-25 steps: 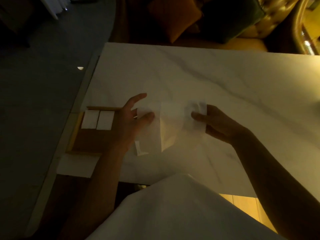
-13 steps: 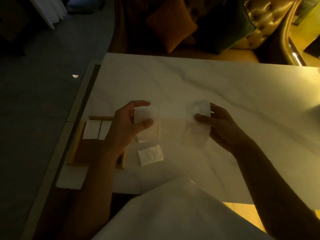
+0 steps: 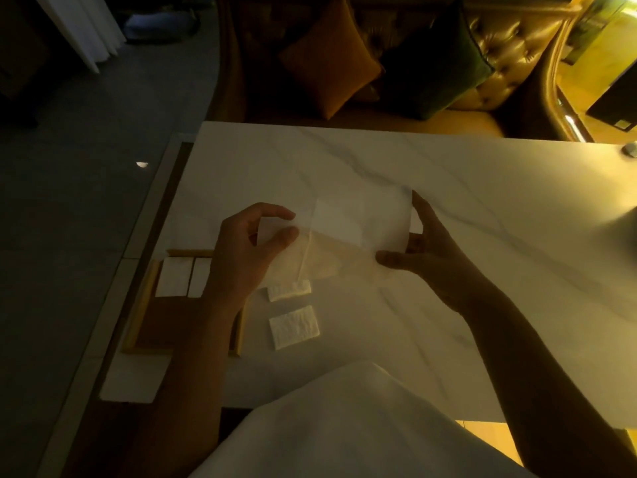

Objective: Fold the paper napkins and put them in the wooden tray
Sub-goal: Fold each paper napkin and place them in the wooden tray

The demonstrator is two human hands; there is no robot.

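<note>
Thin napkin (image 3: 358, 232) is held spread above table (image 3: 448, 188), pinched at its edges by left hand (image 3: 244, 250) and right hand (image 3: 431, 257). Tray (image 3: 138, 326) lies at left, two folded napkins (image 3: 182, 281) inside.

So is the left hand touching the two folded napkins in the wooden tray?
Cannot tell: in the head view the left hand overlaps the folded napkins in the wooden tray.
</note>
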